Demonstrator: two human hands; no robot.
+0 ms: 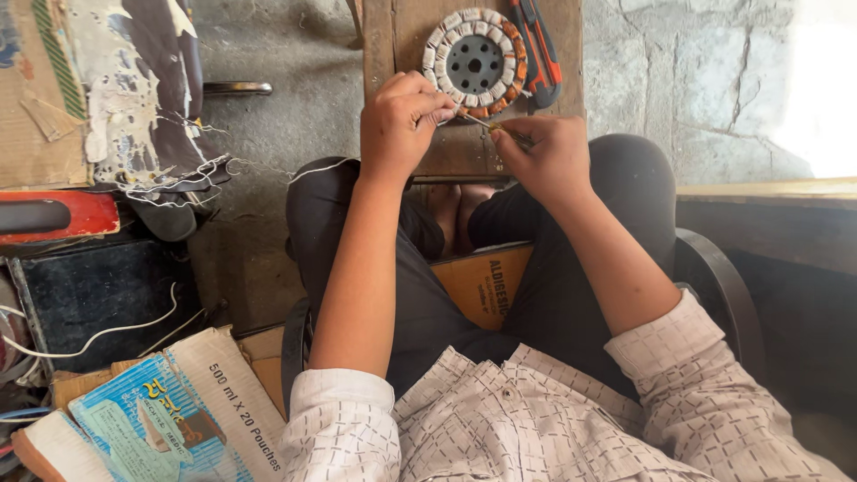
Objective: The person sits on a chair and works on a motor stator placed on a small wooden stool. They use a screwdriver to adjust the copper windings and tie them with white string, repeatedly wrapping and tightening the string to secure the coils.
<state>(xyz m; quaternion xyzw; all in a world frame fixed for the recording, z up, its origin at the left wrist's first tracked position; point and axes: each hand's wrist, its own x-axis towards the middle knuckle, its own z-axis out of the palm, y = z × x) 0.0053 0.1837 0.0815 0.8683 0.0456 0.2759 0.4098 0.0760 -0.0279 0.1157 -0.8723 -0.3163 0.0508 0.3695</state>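
Two hands at a wound stator on a small wooden board

The round stator [475,62], ringed with white and orange windings, lies near the far edge of the wooden board [384,36], an orange utility knife [538,49] touching its right side. The left hand [402,120] is curled narrow at the stator's near rim, pinching what seems a thin white thread [268,170]. The right hand [544,156], closed, grips a slim yellowish-handled tool [504,132] aimed at the windings.

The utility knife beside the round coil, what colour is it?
Orange and black utility knife, seen in the head view.
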